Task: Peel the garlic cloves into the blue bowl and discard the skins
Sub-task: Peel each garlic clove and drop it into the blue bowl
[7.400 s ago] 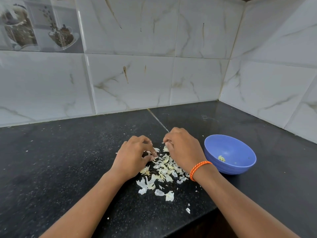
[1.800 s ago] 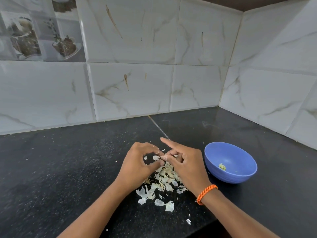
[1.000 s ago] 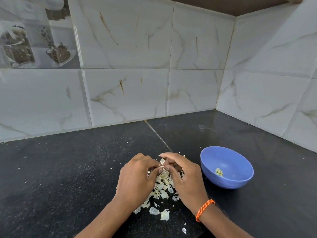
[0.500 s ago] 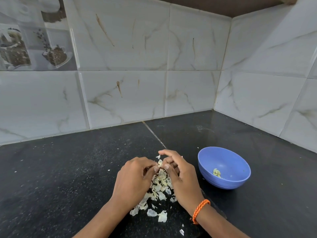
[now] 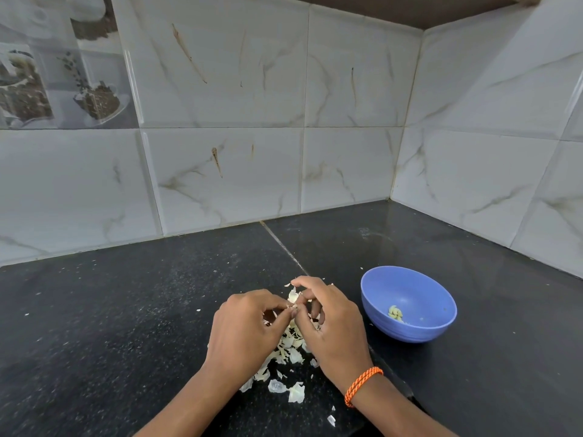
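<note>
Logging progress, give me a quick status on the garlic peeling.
Both hands, left and right, pinching one clove above skins pile. Blue bowl holds few peeled cloves. Nothing blocking.

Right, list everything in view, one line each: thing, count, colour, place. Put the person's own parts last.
blue bowl: one, blue, on the countertop right of the hands.
peeled garlic: a small clump, count unclear, pale yellow, inside the blue bowl.
garlic skins: a loose pile, off-white, on the countertop under and between the hands.
garlic clove: one, whitish, pinched between both hands above the pile.
countertop: one, black speckled, across the lower view.
wall tiles: many, white marbled, behind and to the right.
wristband: one, orange, on the right wrist.
left hand: one, pinching the garlic clove.
right hand: one, pinching the garlic clove.
</note>
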The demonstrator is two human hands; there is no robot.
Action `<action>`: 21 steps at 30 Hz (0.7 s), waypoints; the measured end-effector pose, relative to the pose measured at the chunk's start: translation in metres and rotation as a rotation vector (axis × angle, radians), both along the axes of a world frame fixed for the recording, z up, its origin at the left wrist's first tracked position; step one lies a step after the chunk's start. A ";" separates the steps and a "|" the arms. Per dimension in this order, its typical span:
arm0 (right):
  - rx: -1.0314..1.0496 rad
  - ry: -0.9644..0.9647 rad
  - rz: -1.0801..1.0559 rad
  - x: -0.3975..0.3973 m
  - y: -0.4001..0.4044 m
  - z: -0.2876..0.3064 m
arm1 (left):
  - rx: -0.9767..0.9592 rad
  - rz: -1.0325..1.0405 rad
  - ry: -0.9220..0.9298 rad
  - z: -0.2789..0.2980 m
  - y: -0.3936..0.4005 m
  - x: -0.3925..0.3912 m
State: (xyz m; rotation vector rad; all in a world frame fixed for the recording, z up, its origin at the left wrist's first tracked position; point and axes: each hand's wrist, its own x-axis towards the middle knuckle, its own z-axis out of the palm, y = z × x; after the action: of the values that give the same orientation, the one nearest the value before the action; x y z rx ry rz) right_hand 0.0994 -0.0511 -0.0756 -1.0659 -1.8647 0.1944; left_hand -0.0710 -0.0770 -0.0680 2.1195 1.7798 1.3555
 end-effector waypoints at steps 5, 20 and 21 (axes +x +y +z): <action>-0.049 0.120 0.034 -0.001 0.000 0.004 | -0.003 -0.028 -0.065 0.001 -0.001 0.002; -0.286 0.480 0.183 -0.004 -0.001 0.006 | -0.135 -0.170 -0.476 0.004 0.000 0.005; -0.319 0.497 0.213 -0.003 -0.002 0.008 | -0.138 -0.175 -0.504 0.005 0.001 0.003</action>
State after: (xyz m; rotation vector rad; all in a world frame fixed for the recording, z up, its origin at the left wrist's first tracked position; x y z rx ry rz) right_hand 0.0969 -0.0527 -0.0679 -0.9179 -1.5142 0.8281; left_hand -0.0679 -0.0758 -0.0633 1.6270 1.4066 1.4983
